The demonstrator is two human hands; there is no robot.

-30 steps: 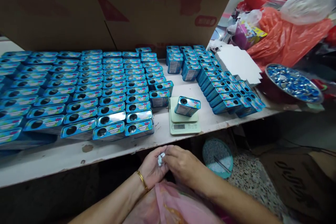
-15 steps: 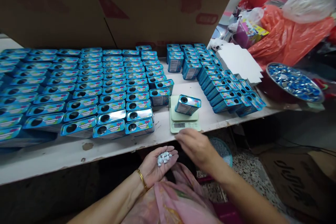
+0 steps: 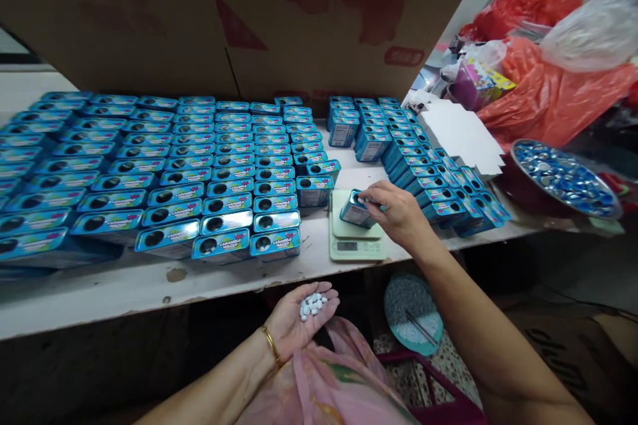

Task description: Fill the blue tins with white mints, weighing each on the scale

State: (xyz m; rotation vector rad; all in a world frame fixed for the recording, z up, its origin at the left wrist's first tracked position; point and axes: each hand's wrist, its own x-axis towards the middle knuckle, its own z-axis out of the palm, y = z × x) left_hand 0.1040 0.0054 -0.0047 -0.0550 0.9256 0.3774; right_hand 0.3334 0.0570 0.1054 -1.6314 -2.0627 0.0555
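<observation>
One cardboard box (image 3: 174, 13), the largest item, stands behind the scale. One white table (image 3: 149, 285), chipped along its front edge, bears the scale. Left of the scale, one block of blue tins (image 3: 188, 176) stands upright in about seven columns, holes uppermost; more than fifty, overlap preventing an exact figure. Right of and behind the scale, a second block of blue tins (image 3: 413, 163) numbers more than twenty, likewise not countable exactly. Red plastic bags (image 3: 563, 99), two discernible, and one clear bag (image 3: 593, 30) lie far right of the scale, at the back. One bowl (image 3: 521, 187), also to its right, holds blue and silver caps (image 3: 563, 179), too many to count. Below the scale, on the floor: one teal basin (image 3: 427, 349) with one metal utensil (image 3: 421, 327) in it.

The scale (image 3: 371, 251), one unit, has a display that cannot be read. The left hand (image 3: 294, 319), below and left of the scale, is palm up, fingers extended and ungripped. The right hand (image 3: 399, 212) is above the scale, fingertips narrowed to a pinch at the opening of the single weighed tin (image 3: 355, 214), which stands on the scale's platform. One gold bracelet (image 3: 270, 343) circles the left wrist. White pieces (image 3: 313, 305), roughly fifteen, lie heaped in the left palm; one white piece (image 3: 361, 200) shows at the right fingertips.
</observation>
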